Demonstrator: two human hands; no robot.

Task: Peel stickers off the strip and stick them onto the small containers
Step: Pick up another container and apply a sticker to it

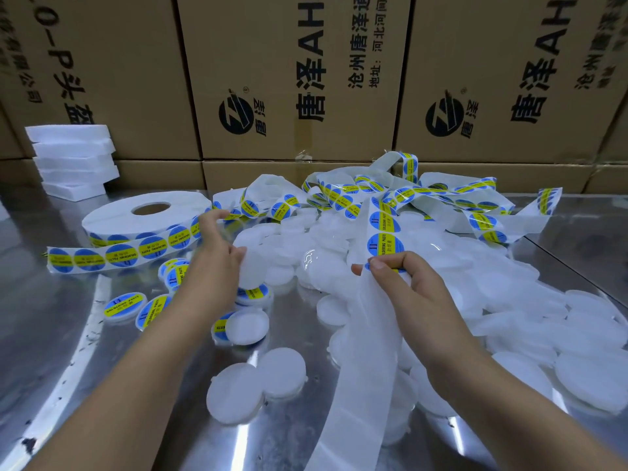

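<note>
We face stacked brown cardboard boxes (306, 79) from ten to two o'clock; the shiny steel worktop (265, 443) at six mirrors light.

A single wide-angle view from head height looks forward and down across the steel tabletop (51, 334) from close in. The left forearm (142, 351) and right forearm (475, 368) enter from the lower edge and reach mid-frame. Stacked cardboard boxes (292, 79) fill the upper half, leaning outward near the corners.

Two bare forearms (142, 351), fingers (390, 258) with short nails
</note>
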